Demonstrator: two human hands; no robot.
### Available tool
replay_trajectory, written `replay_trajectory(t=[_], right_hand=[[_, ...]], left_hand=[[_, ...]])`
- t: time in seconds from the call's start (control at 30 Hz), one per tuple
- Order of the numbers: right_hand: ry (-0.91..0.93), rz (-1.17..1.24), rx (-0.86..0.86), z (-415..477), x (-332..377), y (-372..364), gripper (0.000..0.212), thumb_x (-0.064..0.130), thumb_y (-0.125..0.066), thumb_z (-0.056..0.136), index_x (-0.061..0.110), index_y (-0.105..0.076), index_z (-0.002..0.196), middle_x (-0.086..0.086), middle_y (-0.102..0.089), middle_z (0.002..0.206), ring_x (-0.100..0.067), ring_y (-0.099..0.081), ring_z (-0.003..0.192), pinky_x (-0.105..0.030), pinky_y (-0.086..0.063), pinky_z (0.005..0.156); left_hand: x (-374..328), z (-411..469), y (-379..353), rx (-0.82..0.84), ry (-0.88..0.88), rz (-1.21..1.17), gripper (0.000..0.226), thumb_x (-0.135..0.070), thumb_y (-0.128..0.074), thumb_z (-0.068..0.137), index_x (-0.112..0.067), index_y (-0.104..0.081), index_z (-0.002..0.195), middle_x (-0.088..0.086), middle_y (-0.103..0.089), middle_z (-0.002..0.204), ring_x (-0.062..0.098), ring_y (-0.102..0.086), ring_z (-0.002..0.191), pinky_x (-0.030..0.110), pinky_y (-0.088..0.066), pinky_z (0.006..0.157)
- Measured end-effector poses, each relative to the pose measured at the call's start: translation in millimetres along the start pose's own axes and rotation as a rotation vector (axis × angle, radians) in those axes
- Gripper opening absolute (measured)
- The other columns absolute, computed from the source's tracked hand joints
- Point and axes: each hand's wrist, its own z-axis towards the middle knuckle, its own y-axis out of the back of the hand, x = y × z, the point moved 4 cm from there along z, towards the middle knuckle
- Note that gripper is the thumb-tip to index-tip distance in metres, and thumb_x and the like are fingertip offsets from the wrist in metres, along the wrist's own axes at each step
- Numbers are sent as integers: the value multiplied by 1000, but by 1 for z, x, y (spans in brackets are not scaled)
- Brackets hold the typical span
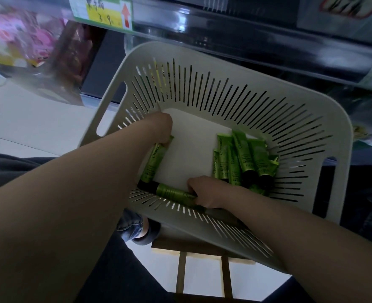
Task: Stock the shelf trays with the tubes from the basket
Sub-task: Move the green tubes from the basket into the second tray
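Shop shelving (246, 29) stands behind. Green tubes (244, 158) heap at the white basket's (202, 55) right wall. They look light, squashy and slick, so I'd grip mid-body. The left hand (161, 127) grasps one tube (153, 162) at the left wall, and the right hand (204, 191) grasps another tube (172, 192) along the near wall.

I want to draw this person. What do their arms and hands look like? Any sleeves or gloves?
Both arms are bare with no sleeves in view. The left hand and right hand wear no gloves, and no watch or bracelet shows.

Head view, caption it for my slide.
Left hand grips a green tube, right hand a second tube, in the white basket beside a tube pile.
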Motion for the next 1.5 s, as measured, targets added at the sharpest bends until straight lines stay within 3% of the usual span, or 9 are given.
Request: replay_trajectory(t=[0.13, 0.23, 0.43, 0.53, 0.63, 0.73, 1.03, 1.43, 1.5], right_hand=[[0, -4, 16, 0, 2, -4, 34, 2, -54, 85, 3, -51, 119, -16, -53, 123, -30, -53, 110, -23, -35, 75], [-15, 9, -19, -3, 2, -1, 34, 5, -55, 85, 2, -54, 120, -16, -54, 123, -29, -54, 111, -23, -38, 77], [-45, 270, -307, -23, -6, 39, 26, 15, -68, 81, 7, -70, 106, -9, -65, 111, -21, -59, 100, -17, -37, 71], [-39, 445, -407, -31, -10, 54, 24, 12, -73, 77, 6, -72, 101, -5, -67, 96, -12, -56, 85, -17, -39, 60], [-39, 571, -470, -42, -10, 63, 22, 14, -77, 75, 5, -73, 95, -2, -66, 85, -9, -56, 76, -18, -42, 63], [-47, 634, -539, -54, -10, 74, 19, 17, -78, 75, 7, -73, 90, 2, -63, 79, -3, -52, 66, -8, -40, 53], [-18, 797, -708, -102, -16, 110, 25, 21, -76, 77, 13, -74, 100, 5, -68, 91, -9, -61, 86, -22, -46, 79], [75, 783, -958, -202, -17, 161, 19, 20, -77, 77, 16, -74, 96, 7, -69, 88, -6, -61, 84, -15, -43, 71], [109, 786, -990, -221, -19, 167, 15, 20, -75, 78, 18, -75, 93, 8, -70, 87, -6, -63, 86, -18, -45, 77]], left_hand=[[-1, -7, 5, 0, -11, -3, 38, -20, -67, 85, -3, -62, 118, 13, -64, 112, 25, -65, 97, 37, -54, 89], [0, -13, 7, 0, -10, -57, 33, -19, -66, 85, -4, -65, 114, 12, -67, 108, 24, -68, 91, 37, -56, 85], [-1, -30, 15, -51, -9, -229, 26, -17, -67, 86, -7, -68, 109, 10, -68, 98, 24, -69, 81, 34, -58, 77], [-4, -37, 18, -75, -21, -232, 25, -21, -66, 86, -8, -69, 108, 9, -68, 99, 21, -66, 78, 33, -58, 78], [-9, -50, 25, -131, -50, -215, 24, -22, -64, 88, -10, -69, 108, 8, -68, 102, 21, -65, 84, 30, -55, 79], [-14, -61, 32, -169, -70, -231, 21, -19, -62, 89, -11, -70, 106, 7, -69, 101, 21, -66, 87, 31, -56, 80], [-45, -103, 60, -390, -211, -308, 17, -18, -63, 87, -15, -73, 100, -2, -69, 97, 8, -56, 81, 20, -43, 76], [-82, -173, 113, -565, -295, -475, 13, -18, -70, 82, -18, -73, 94, -2, -71, 89, 7, -60, 81, 16, -43, 72], [-94, -185, 124, -599, -325, -468, 12, -17, -69, 83, -18, -73, 95, -3, -70, 88, 6, -61, 82, 16, -44, 73]])
